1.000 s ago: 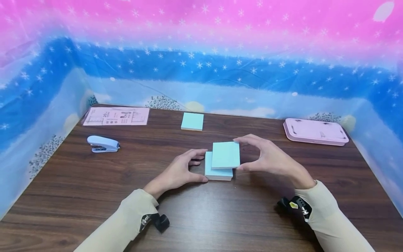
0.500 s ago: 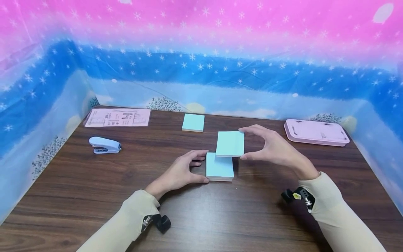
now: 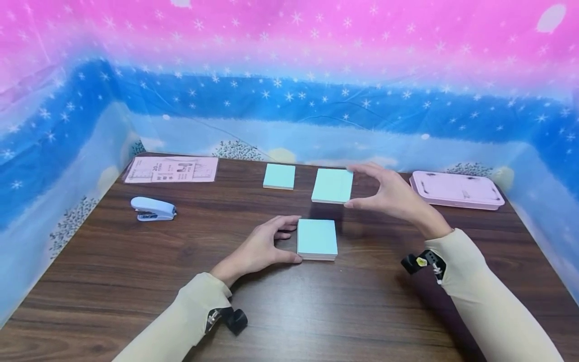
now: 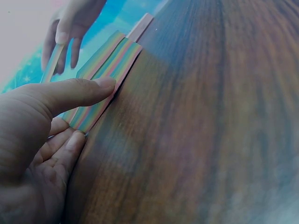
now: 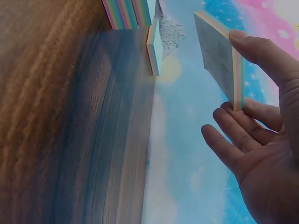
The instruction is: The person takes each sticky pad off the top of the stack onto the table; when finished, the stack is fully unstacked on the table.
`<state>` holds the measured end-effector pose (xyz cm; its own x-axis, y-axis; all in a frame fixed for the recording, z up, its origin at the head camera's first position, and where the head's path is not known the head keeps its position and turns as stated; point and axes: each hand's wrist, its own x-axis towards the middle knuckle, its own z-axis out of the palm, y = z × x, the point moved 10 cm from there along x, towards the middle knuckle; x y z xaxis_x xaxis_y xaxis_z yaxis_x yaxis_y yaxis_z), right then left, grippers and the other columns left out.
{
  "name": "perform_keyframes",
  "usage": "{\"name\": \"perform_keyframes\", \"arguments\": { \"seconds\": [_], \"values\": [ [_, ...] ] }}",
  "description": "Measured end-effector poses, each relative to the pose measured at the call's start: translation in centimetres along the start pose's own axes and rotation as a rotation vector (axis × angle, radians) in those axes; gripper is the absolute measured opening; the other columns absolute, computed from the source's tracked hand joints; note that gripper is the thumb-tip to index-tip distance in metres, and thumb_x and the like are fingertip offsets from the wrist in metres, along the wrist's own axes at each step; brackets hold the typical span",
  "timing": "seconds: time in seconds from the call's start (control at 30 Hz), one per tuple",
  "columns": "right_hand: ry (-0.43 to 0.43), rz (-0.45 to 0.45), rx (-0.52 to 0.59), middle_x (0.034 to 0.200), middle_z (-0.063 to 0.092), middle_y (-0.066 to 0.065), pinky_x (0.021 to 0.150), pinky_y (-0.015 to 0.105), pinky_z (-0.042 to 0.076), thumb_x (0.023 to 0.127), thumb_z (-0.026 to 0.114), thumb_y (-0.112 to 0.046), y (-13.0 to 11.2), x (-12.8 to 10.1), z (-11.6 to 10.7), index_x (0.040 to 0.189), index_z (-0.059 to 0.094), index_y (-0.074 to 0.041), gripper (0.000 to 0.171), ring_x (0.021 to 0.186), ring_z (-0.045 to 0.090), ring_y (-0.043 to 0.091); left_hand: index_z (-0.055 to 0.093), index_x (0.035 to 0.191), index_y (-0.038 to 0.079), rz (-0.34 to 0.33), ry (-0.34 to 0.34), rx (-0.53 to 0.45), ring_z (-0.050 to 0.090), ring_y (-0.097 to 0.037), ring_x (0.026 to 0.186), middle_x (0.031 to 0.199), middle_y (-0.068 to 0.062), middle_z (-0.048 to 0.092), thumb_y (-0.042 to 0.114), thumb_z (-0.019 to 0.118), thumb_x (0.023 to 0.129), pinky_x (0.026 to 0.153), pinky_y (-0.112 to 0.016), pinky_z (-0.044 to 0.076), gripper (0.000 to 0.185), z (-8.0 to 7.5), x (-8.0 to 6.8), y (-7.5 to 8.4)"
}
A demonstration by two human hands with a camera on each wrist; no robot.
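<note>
In the head view my right hand (image 3: 391, 193) pinches a pale green sticky note pad (image 3: 332, 185) by its near and far edges, thumb at the near right corner. The right wrist view has this pad (image 5: 218, 58) raised off the table, its grey underside and colour-striped edge showing. My left hand (image 3: 258, 249) grips a stack of sticky note pads (image 3: 317, 238) on the table, thumb at the near left corner and fingers at the far left one. Striped layers of the stack (image 4: 106, 74) appear in the left wrist view. Another sticky note pad (image 3: 279, 176) lies alone near the back.
A pale blue stapler (image 3: 154, 208) stands at left on the brown wooden table (image 3: 289, 317). Behind it lies a pink printed sheet (image 3: 174, 169). A pink case (image 3: 457, 189) is at the back right. Patterned cloth (image 3: 289, 95) walls the table's back and sides.
My right hand has lifted the top pad off the stack and carried it toward the back of the table. My left hand stays at the stack.
</note>
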<state>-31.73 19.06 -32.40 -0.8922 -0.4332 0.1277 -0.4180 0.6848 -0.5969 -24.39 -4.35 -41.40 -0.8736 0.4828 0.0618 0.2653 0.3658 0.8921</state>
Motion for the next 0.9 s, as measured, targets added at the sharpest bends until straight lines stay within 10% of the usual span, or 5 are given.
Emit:
{"name": "perform_keyframes", "arguments": {
  "seconds": [0.9],
  "values": [
    [-0.055,0.063,0.049,0.160,0.048,0.008,0.119,0.060,0.038,0.083,0.090,-0.050,2.8,5.9,2.7,0.158,0.050,-0.012,0.094,0.144,0.045,0.033,0.050,0.158,0.009,-0.007,-0.006,0.013,0.064,-0.032,0.128,0.151,-0.011,0.056,0.017,0.095,0.081,0.110,-0.040,0.053,0.089,-0.1,0.1,-0.1]
  ]
}}
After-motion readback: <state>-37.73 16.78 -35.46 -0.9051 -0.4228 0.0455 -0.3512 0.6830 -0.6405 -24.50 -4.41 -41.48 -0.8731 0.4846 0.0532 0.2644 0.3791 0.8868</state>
